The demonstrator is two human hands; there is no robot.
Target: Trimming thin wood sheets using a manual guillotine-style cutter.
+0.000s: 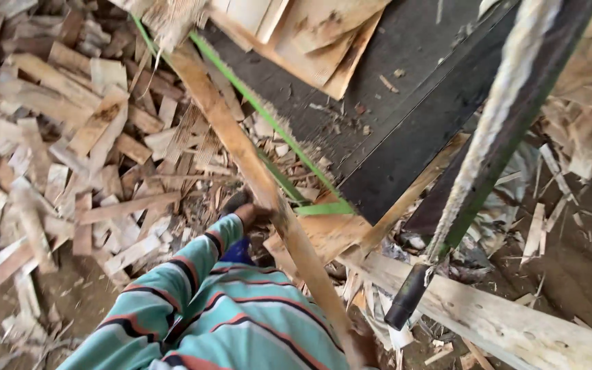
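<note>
A person in a striped teal sleeve point(200, 308) grips a long wooden strip point(255, 178) with both hands. The left hand point(251, 214) is closed around the strip at its middle; the right hand point(364, 346), largely hidden at the bottom edge, closes on its lower end. Above the left-hand grip the strip slants up to a frayed top end beside a green band point(268, 116) edging a dark board point(392, 130). Left of the grip lies a heap of wood scraps point(56, 151); right of it hangs a black-tipped pole point(488, 144) over a pale plank point(501, 322).
</note>
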